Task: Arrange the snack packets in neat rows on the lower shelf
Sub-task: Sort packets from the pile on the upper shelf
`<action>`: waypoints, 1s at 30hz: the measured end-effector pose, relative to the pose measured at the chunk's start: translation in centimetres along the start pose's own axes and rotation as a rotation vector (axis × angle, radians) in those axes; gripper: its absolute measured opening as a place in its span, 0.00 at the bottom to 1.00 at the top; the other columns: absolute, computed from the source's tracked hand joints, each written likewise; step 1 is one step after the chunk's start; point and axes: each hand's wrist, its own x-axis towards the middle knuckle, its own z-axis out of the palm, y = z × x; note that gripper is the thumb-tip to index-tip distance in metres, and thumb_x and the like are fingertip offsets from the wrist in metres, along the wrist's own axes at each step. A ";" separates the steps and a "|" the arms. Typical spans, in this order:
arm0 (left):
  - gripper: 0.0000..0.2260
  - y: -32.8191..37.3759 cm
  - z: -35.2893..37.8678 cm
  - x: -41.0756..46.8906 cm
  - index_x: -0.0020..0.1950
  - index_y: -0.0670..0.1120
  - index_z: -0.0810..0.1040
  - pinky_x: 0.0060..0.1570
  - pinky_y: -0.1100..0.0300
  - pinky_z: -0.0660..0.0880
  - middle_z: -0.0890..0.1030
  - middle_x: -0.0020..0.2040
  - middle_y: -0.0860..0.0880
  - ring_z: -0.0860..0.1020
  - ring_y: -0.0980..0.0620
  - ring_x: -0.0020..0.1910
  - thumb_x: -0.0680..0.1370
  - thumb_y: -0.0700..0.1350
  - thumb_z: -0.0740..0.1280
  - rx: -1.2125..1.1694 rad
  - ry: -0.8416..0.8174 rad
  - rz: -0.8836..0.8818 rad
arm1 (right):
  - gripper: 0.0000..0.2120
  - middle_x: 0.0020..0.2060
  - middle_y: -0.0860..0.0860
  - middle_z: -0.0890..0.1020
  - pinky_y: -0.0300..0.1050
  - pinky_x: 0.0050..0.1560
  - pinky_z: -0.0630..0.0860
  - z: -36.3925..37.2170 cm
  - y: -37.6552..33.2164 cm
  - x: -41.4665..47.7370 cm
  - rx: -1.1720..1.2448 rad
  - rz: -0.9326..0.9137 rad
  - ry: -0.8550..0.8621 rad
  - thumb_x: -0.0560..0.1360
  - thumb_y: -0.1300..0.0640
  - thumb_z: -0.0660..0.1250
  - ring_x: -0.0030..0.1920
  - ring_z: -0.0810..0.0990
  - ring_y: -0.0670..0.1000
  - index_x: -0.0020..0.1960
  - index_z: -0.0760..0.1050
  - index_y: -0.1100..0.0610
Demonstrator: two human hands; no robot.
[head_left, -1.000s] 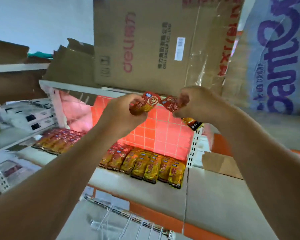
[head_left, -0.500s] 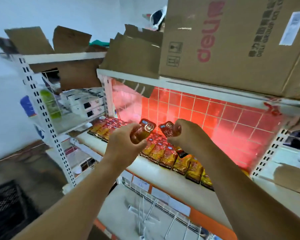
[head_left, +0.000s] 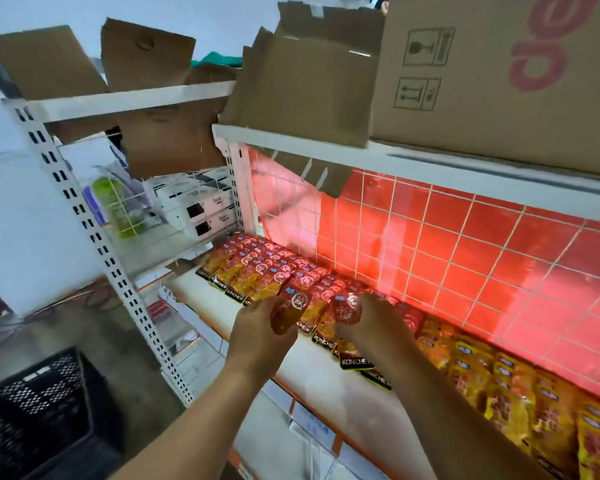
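Observation:
My left hand (head_left: 257,336) grips a red and orange snack packet (head_left: 290,310) just above the white lower shelf (head_left: 305,367). My right hand (head_left: 374,323) is closed on a small bunch of the same packets (head_left: 347,311), one hanging below with its black label end showing. Both hands hover close together over the front of the row. Rows of matching packets (head_left: 257,268) lie flat on the shelf at the back left, and more packets (head_left: 510,400) run along it to the right.
A red tiled backing (head_left: 465,251) closes the shelf behind. Cardboard boxes (head_left: 482,71) sit on the upper shelf (head_left: 326,147). A white perforated upright (head_left: 94,244) stands at the left, a black plastic crate (head_left: 39,410) on the floor below it. Wire racks hang under the shelf.
Both hands have dropped from in front of the upper boxes to just above the packet row on the shelf, still holding their packets. The view has swung left and downward.

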 end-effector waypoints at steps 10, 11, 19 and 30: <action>0.22 -4.6 4.9 5.3 0.64 0.49 0.78 0.61 0.51 0.73 0.82 0.56 0.49 0.77 0.45 0.57 0.72 0.52 0.74 0.182 -0.060 0.058 | 0.21 0.47 0.52 0.78 0.41 0.38 0.68 5.0 0.1 3.9 -0.116 -0.003 0.011 0.72 0.39 0.73 0.44 0.77 0.51 0.53 0.74 0.54; 0.22 -5.2 5.5 6.1 0.63 0.48 0.79 0.60 0.49 0.74 0.82 0.54 0.48 0.78 0.44 0.55 0.70 0.51 0.75 0.191 -0.052 0.090 | 0.22 0.46 0.51 0.78 0.38 0.36 0.65 5.5 -0.1 4.2 -0.129 0.004 0.012 0.72 0.39 0.72 0.44 0.76 0.49 0.54 0.74 0.54; 0.21 -7.3 7.4 11.1 0.59 0.45 0.80 0.51 0.48 0.79 0.80 0.51 0.48 0.77 0.46 0.48 0.70 0.53 0.75 0.220 -0.066 0.261 | 0.21 0.43 0.47 0.75 0.35 0.35 0.62 8.2 -2.0 5.8 -0.185 0.116 0.028 0.74 0.36 0.69 0.43 0.75 0.47 0.55 0.75 0.52; 0.25 -9.9 7.1 12.8 0.63 0.46 0.80 0.49 0.49 0.78 0.82 0.55 0.47 0.76 0.46 0.50 0.72 0.58 0.74 0.239 -0.086 0.482 | 0.20 0.44 0.49 0.76 0.44 0.44 0.72 10.6 -4.9 6.4 -0.177 0.354 0.119 0.70 0.36 0.71 0.44 0.77 0.52 0.47 0.70 0.49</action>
